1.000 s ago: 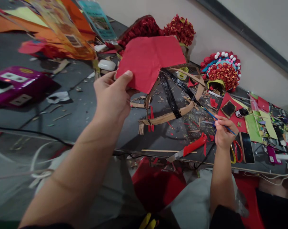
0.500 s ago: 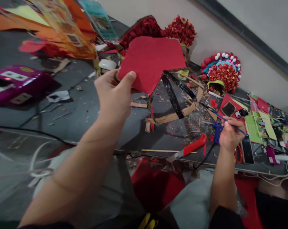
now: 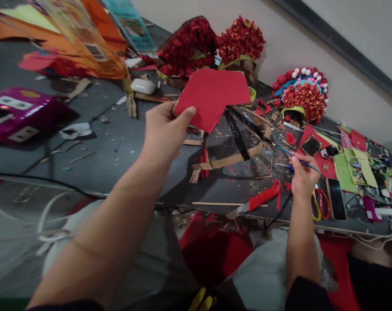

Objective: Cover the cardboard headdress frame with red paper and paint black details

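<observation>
My left hand (image 3: pixel 166 129) pinches the edge of a red-faced panel (image 3: pixel 215 93), thumb on the red side. Joined below the panel is a frame of brown cardboard strips (image 3: pixel 234 160), two of them painted shiny black (image 3: pixel 236 134). Between the fingers of my right hand (image 3: pixel 304 175) is a thin blue paintbrush (image 3: pixel 294 155), its tip at or very close to the right end of a black strip. A small dark bottle (image 3: pixel 329 151) stands beyond that hand, near a dark-painted square (image 3: pixel 311 146) lying on red paper.
Red-flowered headpieces (image 3: pixel 241 39) and one with white balls (image 3: pixel 304 95) stand along the wall. A red-handled knife (image 3: pixel 263 195), scissors (image 3: pixel 322 203) and a phone (image 3: pixel 336 198) lie near the front edge. At left sits a purple power strip (image 3: pixel 23 112). Someone's leg shows at far right.
The red panel has tilted and come down slightly, with my left hand moving right. My right hand has moved up and left, bringing the brush to the black strip's end.
</observation>
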The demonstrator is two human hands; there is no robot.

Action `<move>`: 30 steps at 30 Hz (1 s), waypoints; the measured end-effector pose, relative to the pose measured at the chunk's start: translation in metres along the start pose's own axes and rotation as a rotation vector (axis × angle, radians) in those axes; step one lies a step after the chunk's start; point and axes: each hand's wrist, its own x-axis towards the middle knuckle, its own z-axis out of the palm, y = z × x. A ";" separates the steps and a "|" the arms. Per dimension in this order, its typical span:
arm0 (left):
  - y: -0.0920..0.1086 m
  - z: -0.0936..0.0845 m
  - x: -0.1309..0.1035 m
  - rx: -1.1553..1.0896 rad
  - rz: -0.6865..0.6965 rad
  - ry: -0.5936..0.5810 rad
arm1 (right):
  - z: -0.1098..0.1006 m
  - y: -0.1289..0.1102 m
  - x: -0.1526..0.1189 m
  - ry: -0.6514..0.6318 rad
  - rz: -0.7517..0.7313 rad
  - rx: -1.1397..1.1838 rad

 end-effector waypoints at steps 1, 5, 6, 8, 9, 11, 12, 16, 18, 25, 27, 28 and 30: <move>-0.001 0.000 0.001 0.005 -0.001 0.003 | 0.003 -0.002 -0.002 0.004 -0.014 0.012; -0.004 0.000 0.002 -0.003 -0.034 0.014 | 0.009 -0.004 -0.007 0.008 -0.035 0.054; -0.004 0.000 0.002 -0.009 -0.039 0.016 | 0.009 -0.004 -0.007 0.008 -0.035 0.059; -0.004 0.001 0.002 -0.012 -0.034 0.012 | 0.006 -0.003 -0.005 0.005 -0.044 0.060; -0.004 0.000 0.002 -0.009 -0.028 0.008 | 0.004 -0.003 -0.004 0.003 -0.051 0.057; -0.005 0.000 0.002 0.004 -0.008 0.000 | 0.002 -0.005 -0.002 0.013 -0.074 0.061; -0.005 0.000 0.002 0.009 0.003 -0.004 | 0.002 -0.006 -0.002 0.025 -0.086 0.070; -0.003 0.000 -0.001 0.008 0.024 0.005 | 0.007 -0.009 -0.004 0.044 -0.087 0.069; 0.000 0.001 -0.003 0.020 0.019 0.019 | 0.009 -0.008 -0.005 0.009 -0.055 0.029; 0.007 0.004 -0.007 0.053 -0.005 0.023 | 0.006 -0.010 -0.001 0.074 -0.049 0.048; 0.009 0.004 -0.009 0.087 0.015 0.018 | 0.010 -0.012 -0.003 0.085 -0.029 0.099; 0.010 0.004 -0.010 0.111 0.023 0.021 | 0.014 -0.012 -0.004 0.076 -0.008 0.116; 0.013 0.005 -0.012 0.149 0.027 0.038 | 0.020 -0.010 -0.007 0.044 0.042 0.122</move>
